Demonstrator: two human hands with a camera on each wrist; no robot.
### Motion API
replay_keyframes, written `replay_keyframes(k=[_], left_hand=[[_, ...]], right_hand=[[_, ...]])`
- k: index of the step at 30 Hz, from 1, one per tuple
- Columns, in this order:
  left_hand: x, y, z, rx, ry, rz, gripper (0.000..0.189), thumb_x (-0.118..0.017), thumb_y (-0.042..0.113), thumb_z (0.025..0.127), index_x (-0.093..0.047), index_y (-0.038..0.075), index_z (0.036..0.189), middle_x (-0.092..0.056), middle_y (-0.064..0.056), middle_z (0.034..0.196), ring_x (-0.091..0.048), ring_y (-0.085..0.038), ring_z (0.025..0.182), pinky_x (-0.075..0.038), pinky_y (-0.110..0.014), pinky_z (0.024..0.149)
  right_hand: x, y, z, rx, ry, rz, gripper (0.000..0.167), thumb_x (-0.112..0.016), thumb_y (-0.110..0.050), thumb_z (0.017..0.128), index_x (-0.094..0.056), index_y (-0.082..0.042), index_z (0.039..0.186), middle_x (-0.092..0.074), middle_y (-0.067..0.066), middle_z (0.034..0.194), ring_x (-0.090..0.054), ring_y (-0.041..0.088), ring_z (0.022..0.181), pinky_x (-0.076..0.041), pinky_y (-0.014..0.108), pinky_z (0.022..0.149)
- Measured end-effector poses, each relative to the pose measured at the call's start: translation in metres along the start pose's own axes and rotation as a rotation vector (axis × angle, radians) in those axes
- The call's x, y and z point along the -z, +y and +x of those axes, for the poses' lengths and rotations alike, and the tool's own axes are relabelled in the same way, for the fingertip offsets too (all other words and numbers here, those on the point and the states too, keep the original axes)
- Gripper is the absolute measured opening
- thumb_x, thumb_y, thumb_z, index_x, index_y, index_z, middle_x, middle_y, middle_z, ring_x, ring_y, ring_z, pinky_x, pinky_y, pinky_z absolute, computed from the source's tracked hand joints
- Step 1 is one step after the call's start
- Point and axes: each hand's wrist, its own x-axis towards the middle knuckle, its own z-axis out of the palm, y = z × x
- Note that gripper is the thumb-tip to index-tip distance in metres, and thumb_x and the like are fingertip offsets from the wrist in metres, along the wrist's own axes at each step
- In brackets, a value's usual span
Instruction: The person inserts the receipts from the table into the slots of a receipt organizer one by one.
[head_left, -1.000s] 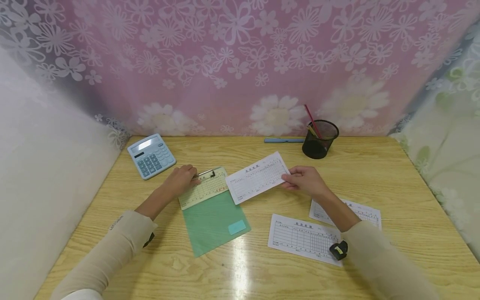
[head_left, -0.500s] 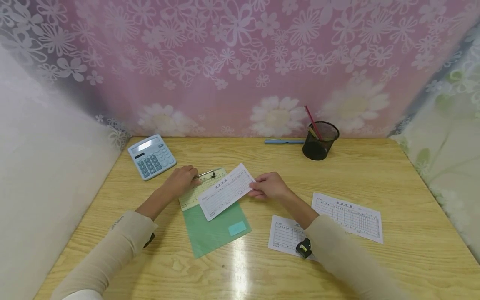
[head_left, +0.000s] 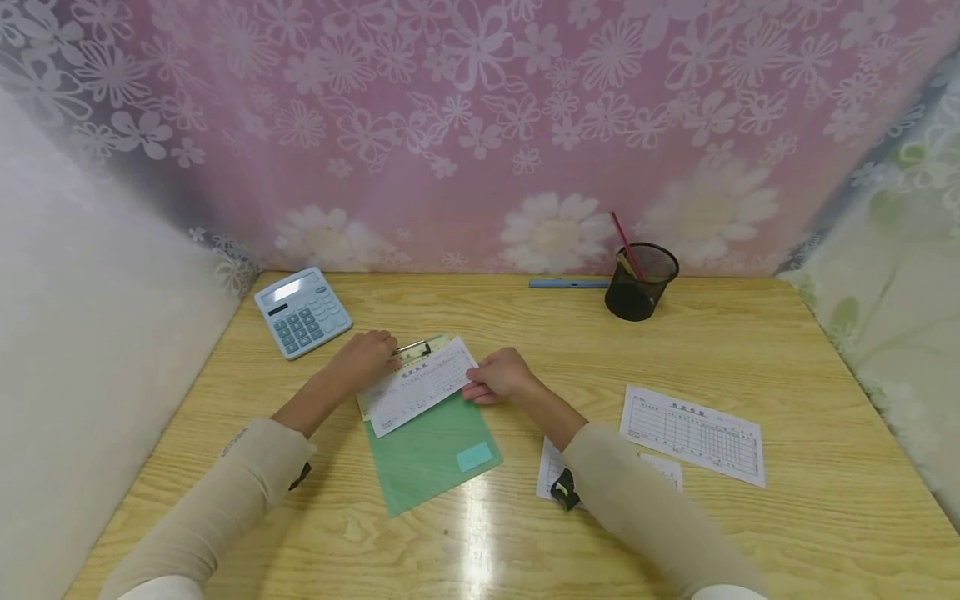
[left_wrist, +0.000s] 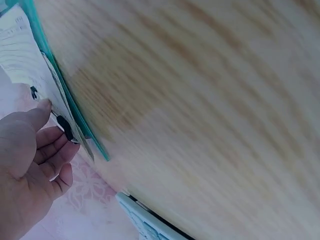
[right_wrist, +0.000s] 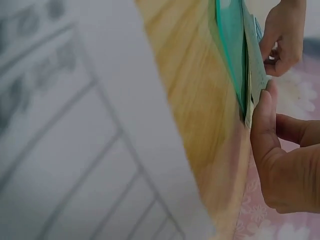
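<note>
A green clipboard [head_left: 420, 462] lies tilted on the table, with a yellow form [head_left: 411, 357] at its upper end. My left hand [head_left: 363, 360] pinches the clipboard's metal clip [left_wrist: 64, 126] between thumb and curled fingers. Across the yellow form lies a white printed form [head_left: 423, 387], its upper edge just below the clip and covering most of the yellow sheet. Thumb and fingers of my right hand [head_left: 501, 375] pinch the white form by its right edge. Whether the form's upper edge goes under the clip cannot be made out.
Two more white forms lie to the right: one sheet [head_left: 693, 433] in full view, another [head_left: 663, 468] partly under my right sleeve. A blue calculator [head_left: 302, 312] stands back left. At the back right are a blue pen [head_left: 567, 283] and a black mesh pen holder [head_left: 637, 287].
My right hand has carried the white form leftward, from beside the clipboard to over the yellow form. The left hand stays at the clip.
</note>
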Motion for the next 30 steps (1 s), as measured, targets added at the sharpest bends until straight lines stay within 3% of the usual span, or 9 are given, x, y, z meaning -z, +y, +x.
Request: replay_keyframes(k=[4,10,20,30], left_hand=[[0.002,0.004,-0.001,-0.014,-0.028,0.063,0.03,-0.06,0.027,0.094,-0.064,-0.002,0.102,-0.064,-0.014,0.1,-0.061,-0.03,0.094,-0.05,-0.045,0.082],[0.0,0.005,-0.001,-0.048,-0.006,0.144,0.03,-0.059,0.026,0.094,-0.064,-0.003,0.1,-0.064,-0.014,0.097,-0.061,-0.029,0.09,-0.051,-0.042,0.079],[-0.001,0.005,-0.003,-0.095,0.02,0.154,0.026,-0.058,0.021,0.095,-0.066,-0.003,0.098,-0.064,-0.014,0.095,-0.058,-0.027,0.086,-0.051,-0.041,0.079],[-0.006,0.004,-0.002,-0.1,0.034,0.182,0.024,-0.058,0.02,0.094,-0.066,-0.002,0.097,-0.063,-0.012,0.092,-0.055,-0.025,0.082,-0.048,-0.038,0.073]], right_hand=[[-0.009,0.0,0.002,-0.013,0.004,-0.002,0.019,-0.061,-0.007,0.092,-0.059,0.008,0.103,-0.073,0.014,0.078,-0.071,0.016,0.063,-0.057,0.025,0.06],[-0.017,-0.001,0.001,-0.019,0.018,-0.004,0.02,-0.06,-0.006,0.092,-0.055,0.008,0.106,-0.073,0.016,0.081,-0.072,0.016,0.065,-0.056,0.024,0.059],[-0.024,-0.002,0.001,-0.018,0.063,-0.04,0.012,-0.059,-0.005,0.091,-0.056,0.005,0.098,-0.073,0.015,0.078,-0.072,0.017,0.064,-0.057,0.025,0.059],[-0.029,-0.002,0.005,-0.001,0.123,-0.116,0.019,-0.059,-0.007,0.092,-0.057,0.008,0.104,-0.072,0.012,0.073,-0.071,0.016,0.061,-0.056,0.024,0.056]])
